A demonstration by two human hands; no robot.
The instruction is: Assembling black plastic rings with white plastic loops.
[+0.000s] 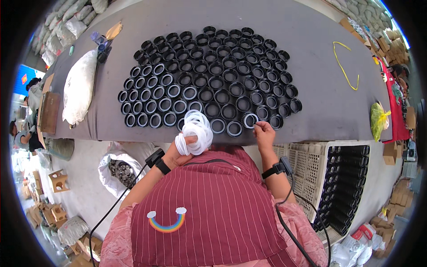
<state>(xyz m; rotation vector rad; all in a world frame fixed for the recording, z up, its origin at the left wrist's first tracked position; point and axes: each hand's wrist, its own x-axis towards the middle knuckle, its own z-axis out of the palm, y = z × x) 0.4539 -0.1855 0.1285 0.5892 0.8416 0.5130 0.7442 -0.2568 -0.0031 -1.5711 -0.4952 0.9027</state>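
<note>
My left hand (178,154) is closed around a loose bunch of translucent white rings (197,126), held at the near edge of the table. To its right, my right hand (265,133) pinches the edge of a single white ring (250,114), which lies over the mouth of a short black collar. Many such black collars (229,105) stand in close rows on the table. Those at the left and along the near edge, such as a collar (170,119) left of the bunch, have a whitish ring at the mouth; the others look plain black.
The collars rest on a grey-covered table (316,107). A white sack (81,86) lies at its left, a yellow strap (341,66) and a green bag (378,121) at its right. Below are a crate (304,167), stacked black parts (344,187) and an opened sack (106,171). Cables trail from both wrists.
</note>
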